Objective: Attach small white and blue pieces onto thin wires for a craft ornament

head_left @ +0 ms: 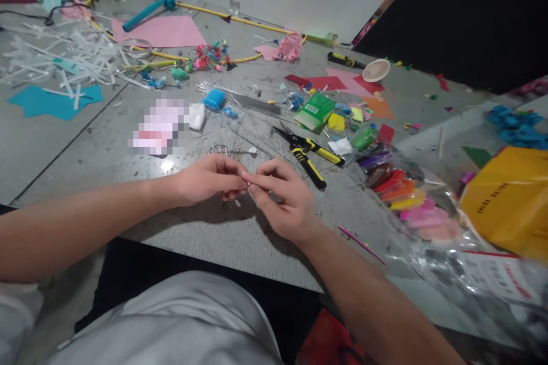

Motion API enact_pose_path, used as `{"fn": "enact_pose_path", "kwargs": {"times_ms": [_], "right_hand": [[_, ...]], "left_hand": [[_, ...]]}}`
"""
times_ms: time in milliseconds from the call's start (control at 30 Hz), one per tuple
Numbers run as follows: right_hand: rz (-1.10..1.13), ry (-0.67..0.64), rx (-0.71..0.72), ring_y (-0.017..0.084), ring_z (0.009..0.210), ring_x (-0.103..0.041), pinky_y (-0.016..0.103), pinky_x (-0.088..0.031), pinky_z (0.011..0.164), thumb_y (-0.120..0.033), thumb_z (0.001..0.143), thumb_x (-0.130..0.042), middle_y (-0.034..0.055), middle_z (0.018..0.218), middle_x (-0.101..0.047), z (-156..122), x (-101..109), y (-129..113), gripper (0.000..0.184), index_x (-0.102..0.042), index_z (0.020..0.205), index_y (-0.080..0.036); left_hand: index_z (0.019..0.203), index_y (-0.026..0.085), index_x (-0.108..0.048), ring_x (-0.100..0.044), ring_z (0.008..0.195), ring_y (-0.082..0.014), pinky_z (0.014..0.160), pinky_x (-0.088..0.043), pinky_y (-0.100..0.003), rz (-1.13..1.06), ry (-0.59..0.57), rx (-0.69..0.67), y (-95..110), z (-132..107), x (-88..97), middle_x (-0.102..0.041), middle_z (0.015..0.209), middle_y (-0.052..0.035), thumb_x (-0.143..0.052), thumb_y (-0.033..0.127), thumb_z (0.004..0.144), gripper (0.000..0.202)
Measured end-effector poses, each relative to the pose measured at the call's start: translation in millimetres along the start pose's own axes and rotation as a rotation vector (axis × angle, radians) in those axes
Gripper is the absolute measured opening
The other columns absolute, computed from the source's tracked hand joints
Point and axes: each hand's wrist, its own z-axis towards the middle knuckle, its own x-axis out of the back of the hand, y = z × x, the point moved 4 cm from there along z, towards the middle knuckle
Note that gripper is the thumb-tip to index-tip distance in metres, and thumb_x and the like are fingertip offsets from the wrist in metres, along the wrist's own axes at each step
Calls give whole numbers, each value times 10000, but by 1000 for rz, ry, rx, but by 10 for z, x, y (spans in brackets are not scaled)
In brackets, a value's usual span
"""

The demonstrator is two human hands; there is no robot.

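My left hand (pixel 213 179) and my right hand (pixel 282 197) meet fingertip to fingertip above the front of the grey table (pixel 171 228). Both pinch at the same spot, where a tiny pale bit shows between the tips; it is too small to name. Just behind the fingers lies a small cluster of bent wire (pixel 222 150). Pliers with black and yellow handles (pixel 306 151) rest beyond my right hand, jaws pointing left. A white packet (pixel 197 116) and a blue lump of clay (pixel 213 99) lie farther back.
White paper strips (pixel 72 63) and pink paper (pixel 165 31) cover the back left. Bags of coloured clay (pixel 406 194) and a yellow package (pixel 509 199) crowd the right. A pink stick (pixel 362 244) lies near the front edge. Thin metal wires (pixel 252 102) lie mid-table.
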Motion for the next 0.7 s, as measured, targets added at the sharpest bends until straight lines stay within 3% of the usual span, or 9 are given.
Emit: {"fn": "enact_pose_path", "kwargs": {"times_ms": [233,500,700], "right_hand": [[89,-8,-102,101,686,-586,231,-497,560,-215,828,-636,-2,862,-621,12,-22,36,199,-695,987,-317],[207,-93,-221,106,681,-638,197,-468,533,-246,746,-717,6,777,-683,33,-30,115,71,-715,813,-222],[364,-187,-547,75,549,-575,174,-438,475,-216,599,-798,-17,671,-656,-14,-114,218,215,-673,766,-165]], "left_hand": [[777,218,-798,-574,619,-156,604,-455,-271,40,23,81,1,1,12,-629,608,37,-915,238,834,131],[776,191,-827,-521,631,-126,611,-382,-256,285,22,58,88,-39,39,-596,615,63,-932,337,805,182],[789,194,-856,-580,680,-139,653,-462,-259,361,-50,7,33,-47,25,-693,691,36,-899,306,788,120]]}}
